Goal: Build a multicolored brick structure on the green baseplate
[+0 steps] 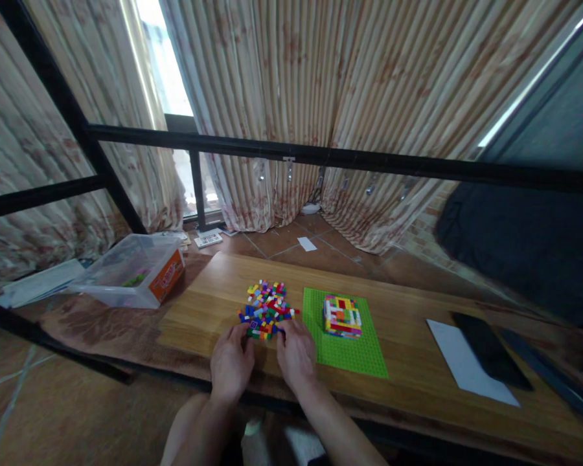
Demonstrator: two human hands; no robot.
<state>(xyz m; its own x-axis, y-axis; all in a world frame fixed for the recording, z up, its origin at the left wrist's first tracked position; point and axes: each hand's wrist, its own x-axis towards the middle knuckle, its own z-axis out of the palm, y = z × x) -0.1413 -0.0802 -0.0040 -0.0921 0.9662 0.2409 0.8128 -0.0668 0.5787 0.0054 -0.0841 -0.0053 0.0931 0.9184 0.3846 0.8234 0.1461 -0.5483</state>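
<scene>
A loose pile of small multicoloured toy bricks (269,299) lies on a wooden board. My left hand (232,362) is at the near left edge of the pile, fingers bent and closed by some blue bricks. On the near right edge, my right hand (297,353) has its fingers curled together at the bricks. Anything between the fingertips is too small to make out. Right of the pile lies a green baseplate (350,362), partly beside my right hand. A block-shaped build of layered coloured bricks (342,317) stands on it.
A clear plastic box (126,285) with an orange label stands left of the wooden board (199,298). At the right lie a white sheet (457,356) and a dark flat object (490,349). A black metal rail (320,154) crosses beyond the board, before the curtains (272,77).
</scene>
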